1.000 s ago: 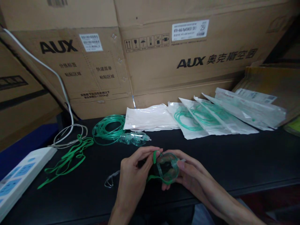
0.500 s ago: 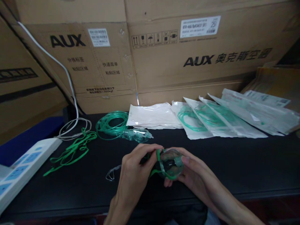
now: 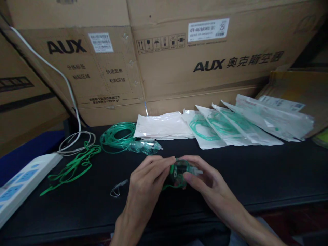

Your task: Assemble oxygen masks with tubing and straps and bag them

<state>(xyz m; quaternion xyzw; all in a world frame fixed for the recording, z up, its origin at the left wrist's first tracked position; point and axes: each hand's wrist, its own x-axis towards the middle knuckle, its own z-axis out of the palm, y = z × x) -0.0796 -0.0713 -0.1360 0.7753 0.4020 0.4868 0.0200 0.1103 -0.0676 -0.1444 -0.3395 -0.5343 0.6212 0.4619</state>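
Between my hands is a clear oxygen mask [image 3: 180,167] with a green elastic strap [image 3: 169,187] along its left side and below it. My left hand [image 3: 147,181] is closed on the mask's left edge by the strap; its fingertips are partly hidden. My right hand [image 3: 207,177] grips the mask from the right, thumb on the front, and a pale connector [image 3: 196,171] points right between thumb and fingers. To the left of my left hand lie some thin clear and wire-like pieces [image 3: 118,188], too small to name surely.
Behind lie coiled green tubing [image 3: 116,136], a clear tapered plastic part [image 3: 145,147], white packets [image 3: 164,126] and bagged tubing sets [image 3: 205,131]. Green straps [image 3: 77,164] and a power strip [image 3: 28,184] lie left on the black table [image 3: 256,177]. Cardboard boxes [image 3: 164,75] stand behind.
The mask has turned in my hands, so its connector now points right. My right thumb has shifted left onto its front. The view has swung slightly right.
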